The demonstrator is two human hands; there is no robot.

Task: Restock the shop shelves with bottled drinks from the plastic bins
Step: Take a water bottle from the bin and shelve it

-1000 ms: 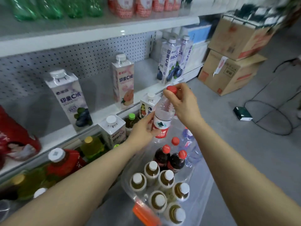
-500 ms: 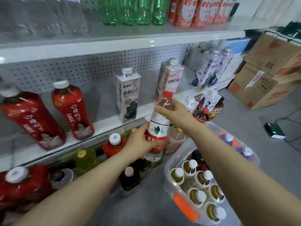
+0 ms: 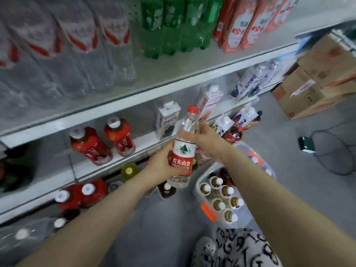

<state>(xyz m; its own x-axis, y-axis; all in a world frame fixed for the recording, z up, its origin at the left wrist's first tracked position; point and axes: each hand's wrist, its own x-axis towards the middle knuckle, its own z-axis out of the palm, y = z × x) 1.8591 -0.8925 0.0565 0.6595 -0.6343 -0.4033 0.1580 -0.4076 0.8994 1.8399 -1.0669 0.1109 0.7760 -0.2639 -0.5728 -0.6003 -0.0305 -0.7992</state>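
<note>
Clear water bottle (image 3: 182,151), red cap, red label, upright, left hand (image 3: 159,167) tight around label, right hand (image 3: 207,140) around shoulder

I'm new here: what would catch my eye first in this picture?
A clear water bottle with red cap and label is held dead centre, the left hand gripping its labelled body, the right hand its upper part. Lower right, a clear plastic bin on the floor holds white-capped bottles; green bottles stand on the top shelf.
</note>
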